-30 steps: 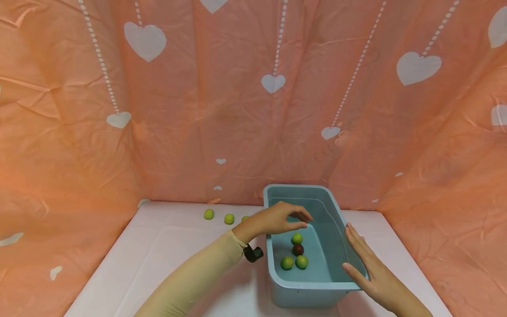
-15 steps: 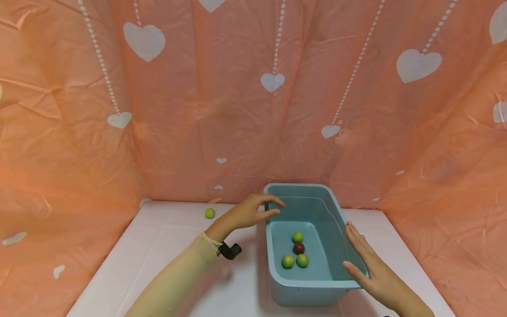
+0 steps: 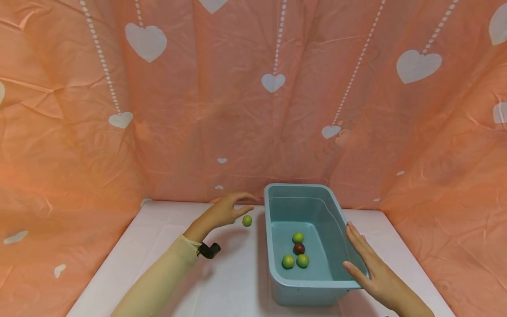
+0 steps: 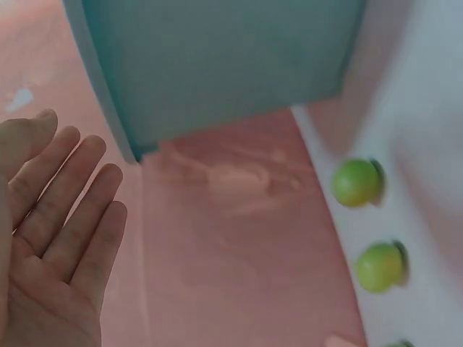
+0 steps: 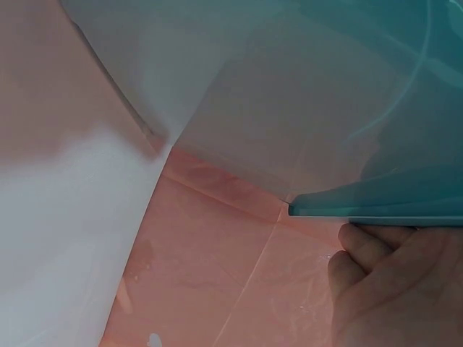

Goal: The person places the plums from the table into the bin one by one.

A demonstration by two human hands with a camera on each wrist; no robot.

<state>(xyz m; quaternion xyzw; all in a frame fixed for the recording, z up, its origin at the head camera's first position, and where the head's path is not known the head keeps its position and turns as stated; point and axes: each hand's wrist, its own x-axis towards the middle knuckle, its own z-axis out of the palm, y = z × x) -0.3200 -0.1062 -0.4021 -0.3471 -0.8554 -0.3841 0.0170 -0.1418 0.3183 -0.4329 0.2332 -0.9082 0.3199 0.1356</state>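
Observation:
A blue plastic tub (image 3: 301, 188) stands on the white table and holds several small round fruits, green ones (image 3: 298, 237) and a dark red one (image 3: 299, 248). My left hand (image 3: 227, 209) hovers open over the table just left of the tub's far corner, holding nothing, with a loose green fruit (image 3: 247, 220) right beside its fingertips. In the left wrist view the open palm (image 4: 54, 238) faces the tub wall (image 4: 217, 65), with two green fruits (image 4: 356, 182) on the table. My right hand (image 3: 366, 264) lies flat against the tub's right wall; its fingers (image 5: 398, 289) sit under the rim (image 5: 376, 206).
A pink sheet with white hearts (image 3: 273, 82) walls in the table at the back and both sides. The white table top (image 3: 166, 246) stretches left of the tub. A black wrist device (image 3: 209, 250) sits on my left sleeve.
My left hand has drawn back from over the tub and moved left to the table beside it. The right hand and the tub stayed put.

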